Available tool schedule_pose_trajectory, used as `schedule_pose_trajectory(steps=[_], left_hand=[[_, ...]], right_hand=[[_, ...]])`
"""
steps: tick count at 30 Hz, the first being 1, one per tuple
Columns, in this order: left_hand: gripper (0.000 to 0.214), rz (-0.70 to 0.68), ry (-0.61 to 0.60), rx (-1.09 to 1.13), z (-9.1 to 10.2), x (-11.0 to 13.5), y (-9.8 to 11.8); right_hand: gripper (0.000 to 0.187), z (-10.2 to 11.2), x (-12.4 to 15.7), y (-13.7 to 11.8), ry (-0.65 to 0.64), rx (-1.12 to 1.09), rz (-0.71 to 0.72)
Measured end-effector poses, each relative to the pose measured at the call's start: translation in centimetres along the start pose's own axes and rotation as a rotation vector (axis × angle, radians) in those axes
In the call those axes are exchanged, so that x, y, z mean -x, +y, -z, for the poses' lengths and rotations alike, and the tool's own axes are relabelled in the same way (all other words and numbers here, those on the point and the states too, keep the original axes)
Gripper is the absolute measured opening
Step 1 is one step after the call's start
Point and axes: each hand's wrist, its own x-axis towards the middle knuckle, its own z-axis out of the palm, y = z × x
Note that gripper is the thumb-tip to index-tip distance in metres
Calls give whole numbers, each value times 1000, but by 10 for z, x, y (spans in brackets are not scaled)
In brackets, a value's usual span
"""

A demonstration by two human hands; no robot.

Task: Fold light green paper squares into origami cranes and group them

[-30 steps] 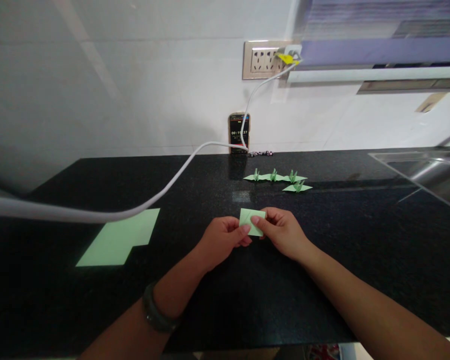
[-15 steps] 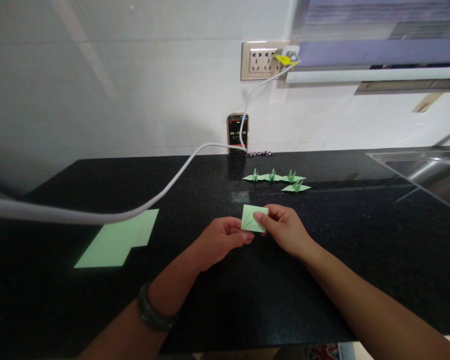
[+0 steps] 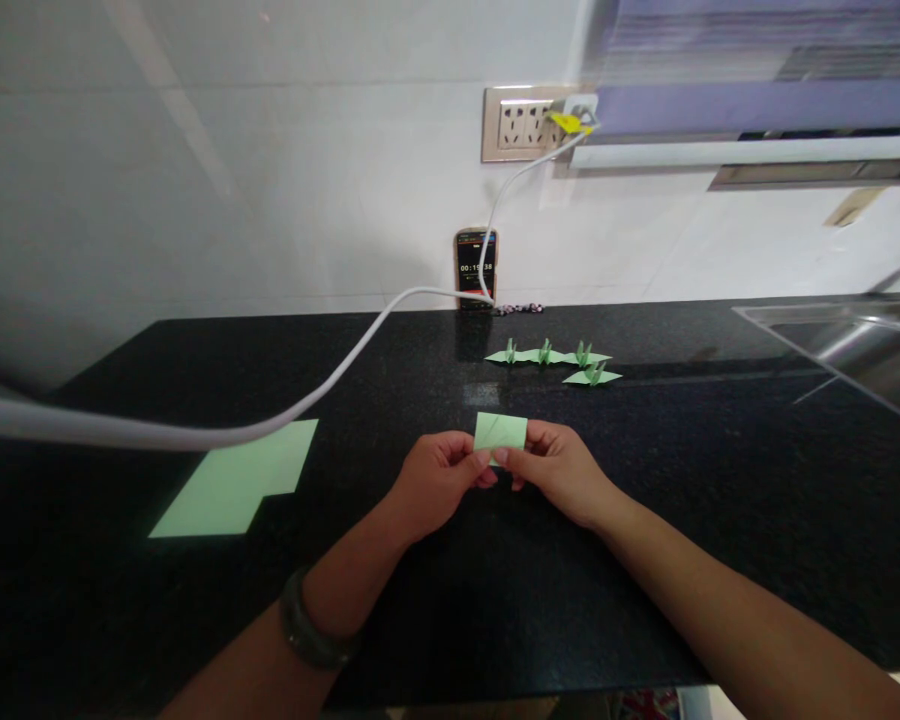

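Observation:
A small folded square of light green paper (image 3: 500, 430) is held above the black countertop, with crease lines across its face. My left hand (image 3: 439, 480) pinches its lower left side, thumb on the front. My right hand (image 3: 562, 465) grips the lower right side, its thumb close to the left one and the fingers behind. Beyond the hands, several folded green paper cranes (image 3: 545, 354) stand in a row, with one paper crane (image 3: 594, 375) just in front of the row's right end.
Flat green paper sheets (image 3: 232, 485) lie at left on the countertop (image 3: 390, 380). A phone (image 3: 474, 270) showing a timer leans on the wall. Its white cable (image 3: 352, 355) crosses the left foreground and reaches the wall socket (image 3: 525, 125). A metal sink (image 3: 870, 345) is at right.
My left thumb has come onto the front of the paper, and my right thumb has slid down to its lower edge. The paper has shifted slightly left.

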Motion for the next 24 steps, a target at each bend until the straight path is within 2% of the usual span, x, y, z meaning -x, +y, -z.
schedule_pose_trajectory(steps=[6, 15, 17, 20, 24], left_hand=[[20, -22, -6, -23, 1, 1, -1], [21, -17, 35, -28, 1, 2, 4], [22, -18, 35, -55, 1, 2, 3], [24, -33, 4, -131, 1, 4, 2], [25, -69, -30, -231, 0, 5, 4]], right_hand=[[19, 2, 1, 1, 49, -9, -20], [37, 5, 0, 5, -16, -228, -62], [39, 5, 0, 4, 27, -201, -28], [32, 4, 0, 2, 84, -84, 15], [28, 3, 1, 4, 107, -8, -26]])
